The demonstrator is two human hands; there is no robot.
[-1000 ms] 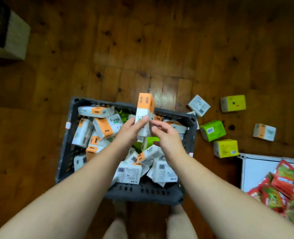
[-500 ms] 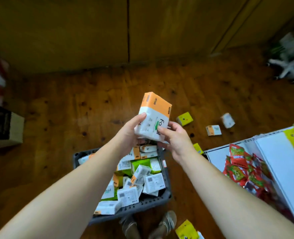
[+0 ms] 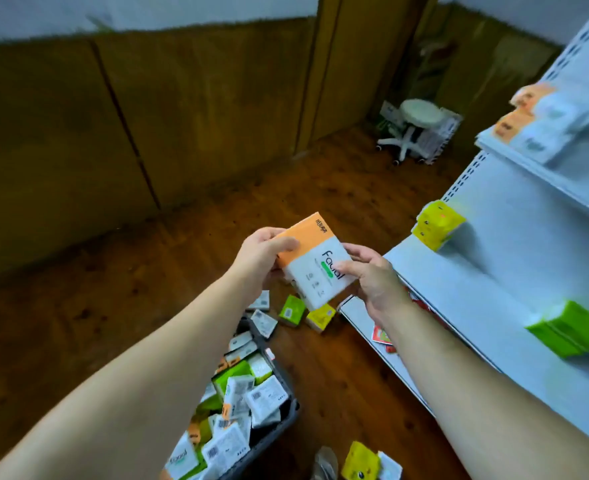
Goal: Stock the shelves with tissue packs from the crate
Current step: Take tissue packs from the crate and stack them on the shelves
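An orange-and-white tissue pack (image 3: 315,263) is held up in front of me by both hands. My left hand (image 3: 260,256) grips its orange end with the thumb on top. My right hand (image 3: 372,277) holds its white end, thumb across the printed face. Below, the grey crate (image 3: 286,420) sits on the floor with several white, orange and green packs (image 3: 241,400) inside. The white shelf unit (image 3: 514,271) stands to the right. It carries yellow packs (image 3: 438,225), green packs (image 3: 573,329) and, higher up, orange-and-white packs (image 3: 528,116).
Loose packs (image 3: 295,311) lie on the wooden floor beyond the crate, and a yellow pack (image 3: 360,462) lies near my feet. Red snack bags (image 3: 383,336) sit on the lowest shelf. A white stool (image 3: 414,128) stands in the far corner by the wooden wall panels.
Both hands lifted the orange-and-white pack out of the crate and carried it up and to the right. My view swung from the crate toward the shelf unit.
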